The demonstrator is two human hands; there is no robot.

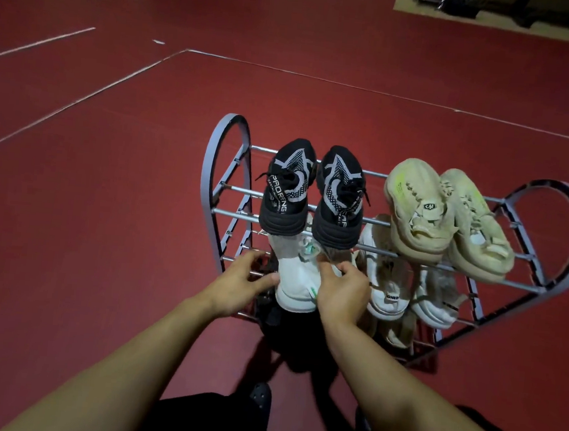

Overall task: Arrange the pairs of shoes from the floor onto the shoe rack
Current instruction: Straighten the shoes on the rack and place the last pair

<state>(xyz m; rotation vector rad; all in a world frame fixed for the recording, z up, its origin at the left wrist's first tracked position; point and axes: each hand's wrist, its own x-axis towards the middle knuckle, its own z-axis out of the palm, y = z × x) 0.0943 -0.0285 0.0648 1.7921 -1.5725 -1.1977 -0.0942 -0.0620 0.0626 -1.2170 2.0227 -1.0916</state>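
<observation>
- Left hand rests with fingers spread loosely against the left side of a white sneaker on the shoe rack's middle tier, steadying rather than clamping it.
- Right hand has its fingers curled over that sneaker's right edge, pinching near the collar.
- Above, a black sneaker pair sits on the top tier, heels overhanging the front bar.
- Further right, a beige pair on top, white sneakers below.
- Risk, as I judge it: the tiers are only thin bars, so a sneaker set crooked could slip between them, and lifting either hand could knock the black heels off.
</observation>
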